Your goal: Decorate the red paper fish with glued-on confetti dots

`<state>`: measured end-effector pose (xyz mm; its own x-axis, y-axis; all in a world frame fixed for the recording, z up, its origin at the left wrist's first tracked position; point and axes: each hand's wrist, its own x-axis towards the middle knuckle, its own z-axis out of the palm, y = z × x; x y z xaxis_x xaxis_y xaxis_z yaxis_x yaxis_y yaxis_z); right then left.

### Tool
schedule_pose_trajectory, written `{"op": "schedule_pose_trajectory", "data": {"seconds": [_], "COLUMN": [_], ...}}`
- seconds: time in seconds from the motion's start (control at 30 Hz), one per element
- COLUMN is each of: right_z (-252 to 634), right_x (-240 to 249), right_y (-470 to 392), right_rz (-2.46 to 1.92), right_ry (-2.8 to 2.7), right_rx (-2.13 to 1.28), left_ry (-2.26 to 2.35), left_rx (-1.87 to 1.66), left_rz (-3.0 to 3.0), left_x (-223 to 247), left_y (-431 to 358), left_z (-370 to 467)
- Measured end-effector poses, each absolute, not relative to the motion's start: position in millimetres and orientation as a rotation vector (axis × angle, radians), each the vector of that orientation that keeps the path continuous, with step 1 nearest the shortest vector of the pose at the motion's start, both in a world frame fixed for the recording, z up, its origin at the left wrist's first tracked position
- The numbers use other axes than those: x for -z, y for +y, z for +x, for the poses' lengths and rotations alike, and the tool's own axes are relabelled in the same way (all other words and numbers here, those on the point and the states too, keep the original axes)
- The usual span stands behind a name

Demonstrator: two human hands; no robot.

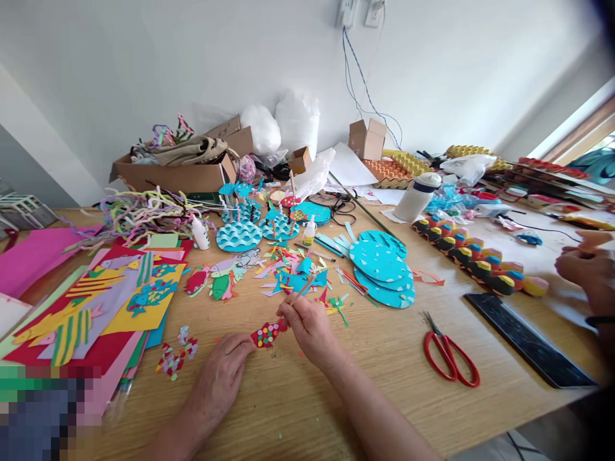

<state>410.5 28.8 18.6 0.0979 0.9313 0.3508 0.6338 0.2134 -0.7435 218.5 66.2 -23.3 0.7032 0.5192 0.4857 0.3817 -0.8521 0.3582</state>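
Observation:
A small red paper fish [267, 334] dotted with coloured paper circles lies on the table between my hands. My left hand [221, 371] has its fingers closed at the fish's left end. A thin wooden stick [305, 285] is pinched in my right hand [310, 330], at the fish's right end; the stick's lower tip is hidden by the fingers. To the left lie small coloured paper dots [173, 358]. Behind my hands are blue and bright paper scraps [300, 279] and several cut paper fish [221, 287].
Red-handled scissors [451, 360] and a dark phone or tablet [526, 339] lie right. Blue paper discs [384, 262], a glue bottle [309, 232] and a white bottle [200, 233] stand farther back. Coloured sheets [96, 294] are stacked left. Another person's hand [589, 269] shows at far right.

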Motion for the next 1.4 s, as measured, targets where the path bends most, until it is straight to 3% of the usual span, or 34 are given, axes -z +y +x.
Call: {"op": "schedule_pose_trajectory", "data": {"seconds": [1.4], "right_z": [406.0], "right_x": [-17.6], "right_y": [30.1], "right_rz": [-1.564], "right_ry": [-1.696], "right_rx": [-0.455], "left_ry": [0.729], "left_rx": [-0.828], "left_rz": [2.658], "left_x": [18.9], "left_y": [66.4], "left_z": [219.7]}}
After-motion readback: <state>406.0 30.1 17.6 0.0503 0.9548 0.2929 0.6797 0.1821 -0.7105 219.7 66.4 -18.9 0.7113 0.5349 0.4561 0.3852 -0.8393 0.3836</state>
